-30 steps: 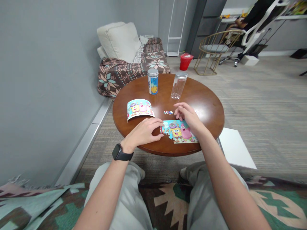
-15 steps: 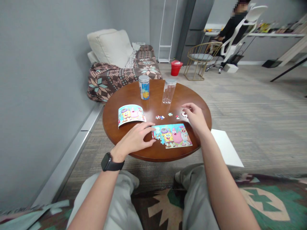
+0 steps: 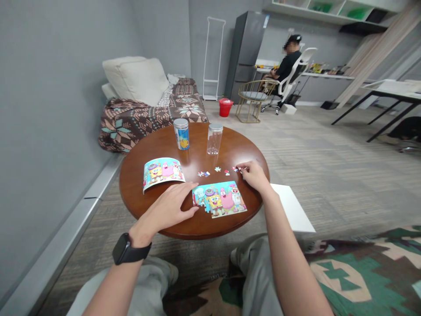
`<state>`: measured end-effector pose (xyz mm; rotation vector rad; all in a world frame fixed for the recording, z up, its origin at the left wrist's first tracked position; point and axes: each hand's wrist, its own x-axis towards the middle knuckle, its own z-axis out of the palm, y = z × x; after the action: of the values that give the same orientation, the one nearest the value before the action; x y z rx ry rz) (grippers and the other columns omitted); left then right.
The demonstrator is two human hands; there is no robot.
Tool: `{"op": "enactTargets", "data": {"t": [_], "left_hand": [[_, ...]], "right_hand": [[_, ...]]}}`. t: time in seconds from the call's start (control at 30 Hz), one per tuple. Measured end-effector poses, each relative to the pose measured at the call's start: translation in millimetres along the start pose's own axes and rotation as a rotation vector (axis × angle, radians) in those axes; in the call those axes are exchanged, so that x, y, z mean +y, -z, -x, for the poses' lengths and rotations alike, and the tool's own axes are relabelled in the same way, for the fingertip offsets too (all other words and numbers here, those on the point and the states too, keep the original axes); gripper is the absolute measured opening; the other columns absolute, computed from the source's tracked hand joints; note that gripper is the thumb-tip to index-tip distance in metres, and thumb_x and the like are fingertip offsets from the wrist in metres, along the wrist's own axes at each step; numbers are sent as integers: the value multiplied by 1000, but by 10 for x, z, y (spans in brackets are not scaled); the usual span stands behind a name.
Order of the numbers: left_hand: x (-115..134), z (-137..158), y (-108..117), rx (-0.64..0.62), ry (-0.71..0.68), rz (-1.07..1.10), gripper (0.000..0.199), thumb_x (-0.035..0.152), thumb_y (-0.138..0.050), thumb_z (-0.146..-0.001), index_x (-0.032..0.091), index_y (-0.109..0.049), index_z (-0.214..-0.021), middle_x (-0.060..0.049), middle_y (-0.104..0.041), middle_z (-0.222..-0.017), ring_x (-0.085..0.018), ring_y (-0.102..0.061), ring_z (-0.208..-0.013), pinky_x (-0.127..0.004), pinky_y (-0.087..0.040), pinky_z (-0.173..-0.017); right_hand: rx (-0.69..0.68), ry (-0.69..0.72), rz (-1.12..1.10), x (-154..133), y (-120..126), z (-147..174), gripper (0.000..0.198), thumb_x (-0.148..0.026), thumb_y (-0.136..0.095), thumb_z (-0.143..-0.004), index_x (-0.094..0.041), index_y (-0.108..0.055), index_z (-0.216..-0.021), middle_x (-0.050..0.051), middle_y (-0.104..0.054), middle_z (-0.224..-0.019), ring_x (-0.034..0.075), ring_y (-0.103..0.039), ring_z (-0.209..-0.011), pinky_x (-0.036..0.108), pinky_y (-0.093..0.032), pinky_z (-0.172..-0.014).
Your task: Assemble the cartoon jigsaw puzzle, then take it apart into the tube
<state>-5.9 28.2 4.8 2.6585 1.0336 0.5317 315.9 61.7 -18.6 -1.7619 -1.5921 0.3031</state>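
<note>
A cartoon jigsaw puzzle [image 3: 226, 201], mostly joined, lies on the round wooden table [image 3: 197, 229]; its lower left corner has a ragged gap. My left hand [image 3: 168, 207] rests at its left edge, fingers stretched and thumb apart, holding nothing. Beyond the puzzle lie several loose puzzle pieces [image 3: 217, 169] in a rough row. At the right end of that row, my right hand [image 3: 254, 176] has its fingertips pinched on a puzzle piece [image 3: 235, 169], partly hidden by the fingers. A curved picture sheet [image 3: 163, 172] with the same cartoon stands to the left.
Toward the table's back stand a printed jar [image 3: 182, 134] and a clear lidded jar [image 3: 214, 139]. A white board [image 3: 291, 208] is at the table's right. Farther off are a draped sofa [image 3: 144, 109], a red bucket [image 3: 225, 107], a gold-framed chair [image 3: 255, 96] and a seated person [image 3: 287, 65].
My right hand has lowered onto the loose pieces, and its fingers have closed at one. My left hand stays by the puzzle. The head view has tilted up and turned right.
</note>
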Motion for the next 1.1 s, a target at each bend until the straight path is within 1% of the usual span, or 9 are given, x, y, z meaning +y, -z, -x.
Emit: {"op": "enactTargets", "data": {"t": [0.1, 0.37, 0.5, 0.67, 0.8, 0.87, 0.93, 1.03, 1.1], "left_hand": [[9, -4, 11, 5, -15, 13, 51, 33, -61, -85, 18, -50, -133, -12, -61, -134, -27, -60, -122, -43, -45, -107], [-16, 4, 4, 22, -37, 30, 44, 33, -61, -87, 20, -53, -128, -11, -62, -131, -27, -60, -120, -43, -46, -106], [-14, -7, 2, 17, -20, 50, 38, 34, -56, -90, 19, -55, -124, -11, -63, -129, -26, -60, -120, -43, -46, -106], [29, -10, 54, -23, 24, 97, 40, 35, -58, -89, 20, -54, -126, -10, -62, -131, -26, -59, -122, -43, -45, -108], [45, 23, 92, -29, 15, 127, 44, 23, -55, -85, 19, -51, -129, -11, -58, -135, -26, -56, -125, -42, -43, -111], [44, 34, 98, -27, 10, 134, 48, 15, -52, -82, 18, -51, -129, -11, -57, -135, -25, -54, -126, -41, -42, -112], [42, 35, 95, -21, 17, 144, 49, 10, -49, -80, 19, -51, -128, -10, -57, -134, -24, -55, -125, -41, -42, -112], [42, 24, 87, 0, 19, 166, 44, 10, -47, -82, 19, -53, -125, -9, -60, -128, -23, -57, -120, -40, -44, -109], [43, 16, 81, 18, 11, 179, 40, 12, -48, -84, 19, -54, -123, -9, -61, -125, -22, -57, -118, -40, -45, -107]], "right_hand": [[-44, 0, 18, -25, 9, 10, 22, -16, -57, -80, -15, -76, -91, 8, -69, -84, 17, -62, -70, 33, -52, -77], [38, 18, 41, -97, -40, 31, 13, -28, -65, -77, -16, -71, -75, 7, -68, -78, 18, -61, -70, 32, -51, -73], [7, -49, 24, -140, -11, 38, 11, -27, -65, -75, -17, -69, -71, 6, -67, -71, 18, -62, -68, 31, -49, -71], [-42, -99, -37, -214, 33, 45, 2, -19, -65, -71, -18, -65, -72, 4, -68, -70, 17, -61, -65, 29, -47, -68], [-77, -81, -134, -325, 39, 70, 8, -16, -63, -69, -17, -64, -77, 3, -67, -71, 15, -58, -63, 27, -46, -65], [-158, -19, -219, -443, 36, 106, 14, -20, -63, -71, -16, -66, -85, 2, -66, -72, 14, -55, -61, 27, -45, -62], [-316, 81, -317, -605, 26, 163, 18, -25, -62, -75, -16, -68, -89, 2, -67, -74, 13, -55, -62, 26, -44, -61], [-595, 142, -444, -872, -8, 268, 16, -29, -63, -77, -16, -68, -85, 3, -69, -77, 14, -60, -67, 27, -47, -64], [-688, 167, -459, -1015, -41, 330, 13, -29, -64, -77, -17, -68, -81, 3, -70, -77, 15, -63, -72, 27, -49, -68]]}}
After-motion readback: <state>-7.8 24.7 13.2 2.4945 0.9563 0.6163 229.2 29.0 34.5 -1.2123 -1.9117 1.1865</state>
